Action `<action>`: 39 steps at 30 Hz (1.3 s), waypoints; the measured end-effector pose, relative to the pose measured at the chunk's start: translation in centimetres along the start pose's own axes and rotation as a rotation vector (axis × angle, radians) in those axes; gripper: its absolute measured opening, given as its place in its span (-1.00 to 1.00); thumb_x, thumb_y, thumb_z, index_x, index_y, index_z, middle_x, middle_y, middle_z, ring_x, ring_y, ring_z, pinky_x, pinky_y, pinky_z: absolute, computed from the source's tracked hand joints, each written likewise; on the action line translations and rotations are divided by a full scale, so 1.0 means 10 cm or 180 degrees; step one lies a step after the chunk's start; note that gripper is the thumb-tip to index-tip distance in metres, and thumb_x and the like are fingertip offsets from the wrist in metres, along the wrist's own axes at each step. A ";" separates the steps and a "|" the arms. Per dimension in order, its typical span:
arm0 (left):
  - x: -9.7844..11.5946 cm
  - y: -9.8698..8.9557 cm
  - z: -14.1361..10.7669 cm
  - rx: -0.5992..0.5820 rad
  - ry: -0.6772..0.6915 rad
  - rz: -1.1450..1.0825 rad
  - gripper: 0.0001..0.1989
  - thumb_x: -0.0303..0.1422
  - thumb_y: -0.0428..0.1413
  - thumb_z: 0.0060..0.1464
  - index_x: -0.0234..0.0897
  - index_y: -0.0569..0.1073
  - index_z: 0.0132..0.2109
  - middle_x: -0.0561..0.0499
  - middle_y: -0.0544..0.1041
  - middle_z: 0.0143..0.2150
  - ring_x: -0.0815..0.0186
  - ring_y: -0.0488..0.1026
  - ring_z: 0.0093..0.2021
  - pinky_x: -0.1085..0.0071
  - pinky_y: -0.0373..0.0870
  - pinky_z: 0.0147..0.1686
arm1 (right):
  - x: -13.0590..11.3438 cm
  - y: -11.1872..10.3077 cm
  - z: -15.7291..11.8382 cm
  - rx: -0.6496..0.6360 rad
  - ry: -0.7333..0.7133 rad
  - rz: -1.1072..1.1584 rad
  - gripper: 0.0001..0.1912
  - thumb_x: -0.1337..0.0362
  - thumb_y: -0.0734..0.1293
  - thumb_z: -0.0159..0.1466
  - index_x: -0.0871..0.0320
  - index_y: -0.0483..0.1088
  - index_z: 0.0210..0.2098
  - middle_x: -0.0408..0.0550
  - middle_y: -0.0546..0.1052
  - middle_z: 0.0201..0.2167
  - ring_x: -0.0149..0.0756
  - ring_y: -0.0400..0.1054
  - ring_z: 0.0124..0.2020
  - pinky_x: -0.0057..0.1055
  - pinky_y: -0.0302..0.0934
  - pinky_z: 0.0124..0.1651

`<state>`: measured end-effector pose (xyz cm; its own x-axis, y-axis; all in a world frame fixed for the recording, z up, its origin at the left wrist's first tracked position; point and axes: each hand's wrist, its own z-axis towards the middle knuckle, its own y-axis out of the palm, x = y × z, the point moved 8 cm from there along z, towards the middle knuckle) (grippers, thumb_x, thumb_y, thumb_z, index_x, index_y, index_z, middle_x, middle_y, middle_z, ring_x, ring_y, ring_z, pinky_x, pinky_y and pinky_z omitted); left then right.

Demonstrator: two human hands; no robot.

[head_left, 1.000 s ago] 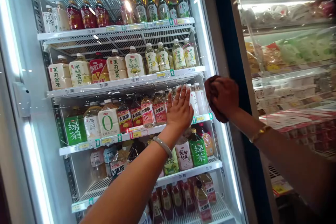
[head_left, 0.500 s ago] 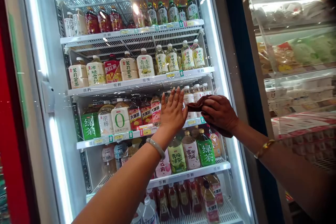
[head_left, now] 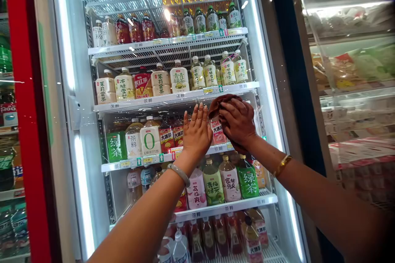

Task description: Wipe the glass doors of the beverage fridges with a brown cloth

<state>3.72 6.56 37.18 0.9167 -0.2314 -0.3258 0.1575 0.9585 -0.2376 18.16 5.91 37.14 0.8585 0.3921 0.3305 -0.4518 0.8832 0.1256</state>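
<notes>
My right hand (head_left: 237,125) is closed round a dark brown cloth (head_left: 224,100), which bunches up over my fingers and pokes out past them on the left. The cloth is up at the glass door (head_left: 132,109) of a drinks cooler, level with the gap between two shelves; I cannot tell how much of it touches the pane. Just beside it my left hand (head_left: 196,131) grasps nothing: the back faces me, the fingers are stretched upward, and the palm looks to be laid on the glass, though the contact itself is hidden. I have a pale grey bangle (head_left: 182,174) on my left wrist and a gold bracelet (head_left: 282,166) on my right.

Behind my hands runs a row of bottles, partly covered by them. To the left of my hands I see a green-labelled bottle (head_left: 116,146), a bottle marked with a big 0 (head_left: 150,139) and a red-labelled bottle (head_left: 167,135). The shelf above carries mostly pale labels and one red bottle (head_left: 143,83). Below stand a pink-labelled bottle (head_left: 196,189) and a bright green bottle (head_left: 247,178), with dark red bottles (head_left: 208,238) lower down.

Bright light strips (head_left: 84,197) line both sides of the cooler. Farther left is a red upright (head_left: 26,90); to the right, past a dark blue panel (head_left: 290,49), another display case holds bagged goods (head_left: 339,70).
</notes>
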 end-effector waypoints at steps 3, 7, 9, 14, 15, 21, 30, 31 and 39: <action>-0.05 -0.02 -0.05 -0.0019 0.0045 0.0011 -0.31 -0.35 -0.13 0.37 -0.24 -0.17 0.55 -0.04 -0.06 0.58 0.21 -0.19 0.58 -0.02 -0.46 0.53 | -0.04 -0.12 -0.40 -0.0216 -0.0407 0.0120 -0.51 0.17 0.34 0.29 -0.03 0.36 0.21 -0.08 0.42 0.31 0.02 0.04 0.46 0.16 -0.06 0.46; -0.16 -0.06 -0.10 -0.0041 0.0140 0.0004 -0.28 -0.36 -0.09 0.36 -0.18 -0.19 0.55 0.01 -0.06 0.58 0.21 -0.22 0.58 -0.06 -0.44 0.53 | 0.16 -0.15 -0.62 -0.0355 -0.0623 0.0116 -0.40 0.06 0.40 0.25 0.02 0.30 0.24 0.06 0.31 0.38 0.15 -0.08 0.51 0.30 -0.08 0.46; -0.23 -0.09 -0.12 -0.0022 0.0173 0.0025 -0.29 -0.37 -0.09 0.36 -0.16 -0.17 0.55 0.02 -0.07 0.58 0.22 -0.23 0.58 -0.05 -0.44 0.53 | 0.34 -0.08 -0.42 -0.0201 -0.0227 -0.0034 -0.37 0.04 0.39 0.27 0.08 0.26 0.27 0.16 0.19 0.44 0.15 -0.10 0.52 0.31 -0.11 0.46; -0.48 -0.16 -0.14 0.0139 -0.0079 0.0134 -0.29 -0.36 -0.09 0.36 -0.23 -0.17 0.55 -0.05 -0.11 0.58 0.19 -0.24 0.58 -0.04 -0.51 0.52 | 0.39 0.20 0.48 0.0328 0.0933 -0.0148 -0.45 0.05 0.33 0.29 0.13 0.34 0.21 0.16 0.23 0.42 0.19 -0.03 0.46 0.28 -0.10 0.43; -0.54 -0.17 -0.15 0.0161 -0.0156 0.0172 -0.28 -0.37 -0.09 0.36 -0.24 -0.17 0.55 -0.06 -0.11 0.58 0.18 -0.23 0.58 -0.04 -0.54 0.52 | 0.32 0.26 0.60 0.0314 0.1039 -0.0130 -0.47 0.04 0.33 0.30 0.11 0.37 0.20 0.14 0.29 0.38 0.19 0.02 0.42 0.27 -0.07 0.39; -0.67 -0.22 -0.27 0.0182 -0.0137 0.0290 -0.25 -0.38 -0.08 0.33 -0.25 -0.17 0.55 -0.07 -0.08 0.58 0.15 -0.21 0.58 -0.03 -0.57 0.52 | -0.32 0.25 0.38 -0.0095 0.0229 0.0019 -0.69 0.07 0.30 0.36 -0.01 0.50 0.03 -0.03 0.54 0.14 0.02 0.21 0.20 0.02 0.02 0.20; -0.65 -0.18 -0.39 0.0270 -0.0028 0.0125 -0.21 -0.36 0.00 0.29 -0.27 -0.15 0.55 -0.10 -0.10 0.58 0.10 -0.23 0.58 -0.06 -0.40 0.54 | 0.03 -0.04 0.44 -0.1035 0.0608 -0.0247 -0.60 -0.06 0.37 0.25 0.06 0.53 -0.07 -0.03 0.56 -0.39 -0.18 0.30 -0.36 -0.25 0.04 -0.24; -0.66 -0.18 -0.39 0.0273 -0.0036 0.0110 -0.21 -0.36 0.00 0.29 -0.27 -0.16 0.55 -0.10 -0.10 0.58 0.10 -0.23 0.58 -0.06 -0.39 0.54 | 0.06 0.02 0.62 -0.1173 0.0794 -0.0353 -0.57 -0.11 0.34 0.26 0.06 0.53 -0.08 0.00 0.55 -0.39 -0.17 0.30 -0.37 -0.25 0.02 -0.25; -0.65 -0.18 -0.40 0.0268 -0.0020 0.0179 -0.23 -0.37 0.00 0.29 -0.27 -0.11 0.54 -0.10 -0.07 0.58 0.12 -0.23 0.58 -0.04 -0.37 0.55 | -0.02 0.33 1.23 -0.0037 0.0726 -0.0600 -0.48 -0.12 0.15 0.38 0.01 0.42 0.14 0.14 0.33 0.27 0.19 0.14 0.25 0.16 0.01 0.16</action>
<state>-3.98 5.63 36.10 0.9272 -0.1760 -0.3306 0.1358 0.9806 -0.1412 13.49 5.60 49.01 0.9599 0.2674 0.0836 -0.2776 0.9484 0.1536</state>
